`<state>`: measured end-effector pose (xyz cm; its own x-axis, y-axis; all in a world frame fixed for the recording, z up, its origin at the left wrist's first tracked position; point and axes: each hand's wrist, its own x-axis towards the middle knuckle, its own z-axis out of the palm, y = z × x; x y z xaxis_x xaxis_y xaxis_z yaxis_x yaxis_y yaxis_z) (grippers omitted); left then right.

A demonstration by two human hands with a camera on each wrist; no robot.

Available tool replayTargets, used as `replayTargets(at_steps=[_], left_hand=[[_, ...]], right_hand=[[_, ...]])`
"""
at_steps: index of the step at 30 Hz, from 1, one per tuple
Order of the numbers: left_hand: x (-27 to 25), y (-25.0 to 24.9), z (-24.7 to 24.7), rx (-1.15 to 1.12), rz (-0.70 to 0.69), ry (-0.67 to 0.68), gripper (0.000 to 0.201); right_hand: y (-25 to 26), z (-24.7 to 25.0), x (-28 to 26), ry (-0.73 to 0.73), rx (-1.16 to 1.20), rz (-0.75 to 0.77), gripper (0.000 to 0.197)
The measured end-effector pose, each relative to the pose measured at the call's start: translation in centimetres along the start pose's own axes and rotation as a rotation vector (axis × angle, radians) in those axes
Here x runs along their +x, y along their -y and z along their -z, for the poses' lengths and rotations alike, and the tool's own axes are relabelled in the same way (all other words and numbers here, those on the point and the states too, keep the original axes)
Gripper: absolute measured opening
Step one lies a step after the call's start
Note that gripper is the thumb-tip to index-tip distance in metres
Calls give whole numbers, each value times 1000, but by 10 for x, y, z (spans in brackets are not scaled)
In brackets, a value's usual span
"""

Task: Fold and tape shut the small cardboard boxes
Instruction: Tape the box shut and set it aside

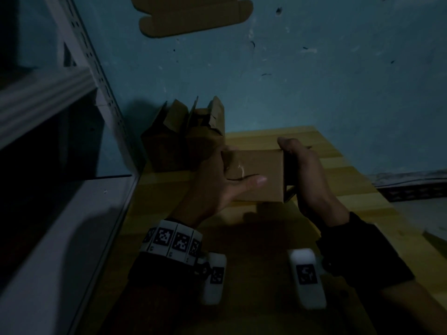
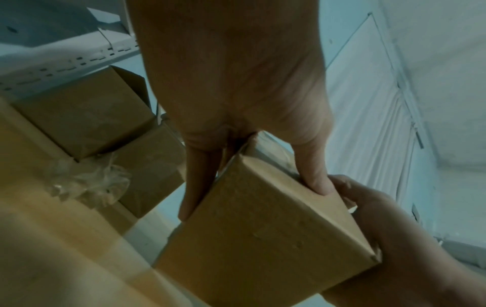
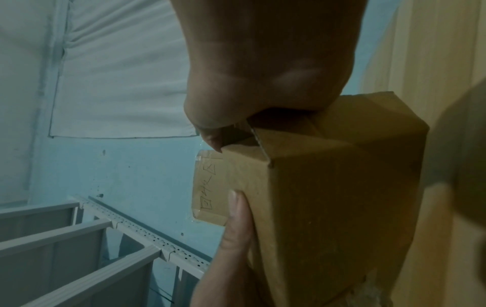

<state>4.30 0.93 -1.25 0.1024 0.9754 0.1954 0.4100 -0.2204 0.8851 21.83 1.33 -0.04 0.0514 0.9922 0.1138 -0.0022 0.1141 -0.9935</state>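
Observation:
A small brown cardboard box (image 1: pixel 256 175) is held in the air above the wooden table (image 1: pixel 326 160), between both hands. My left hand (image 1: pixel 212 187) grips its left end, thumb lying across the top face and fingers behind. My right hand (image 1: pixel 307 180) wraps the right end. In the right wrist view the right hand's fingers (image 3: pixel 210 135) curl over an end flap of the box (image 3: pixel 328 197), which stands slightly ajar. In the left wrist view the left hand (image 2: pixel 231 83) straddles a corner of the box (image 2: pixel 263 228). No tape roll is in view.
Several other cardboard boxes (image 1: pixel 183 139) with raised flaps are stacked at the table's back left against the blue wall. Crumpled clear tape (image 2: pixel 89 184) lies beside them. A white metal shelf (image 1: pixel 48 97) stands at the left. A flat cardboard sheet (image 1: pixel 193 18) hangs on the wall.

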Motion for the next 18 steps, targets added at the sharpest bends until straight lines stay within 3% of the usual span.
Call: replayTargets(at_steps=[11,18], left_hand=[[3,-2,4,69,-48,119,60],[2,-5,8,90,-65,184,55]], right_hand=[[-4,4,4,-59,106,-6,40],[-7,4,7,-53,100,8,37]])
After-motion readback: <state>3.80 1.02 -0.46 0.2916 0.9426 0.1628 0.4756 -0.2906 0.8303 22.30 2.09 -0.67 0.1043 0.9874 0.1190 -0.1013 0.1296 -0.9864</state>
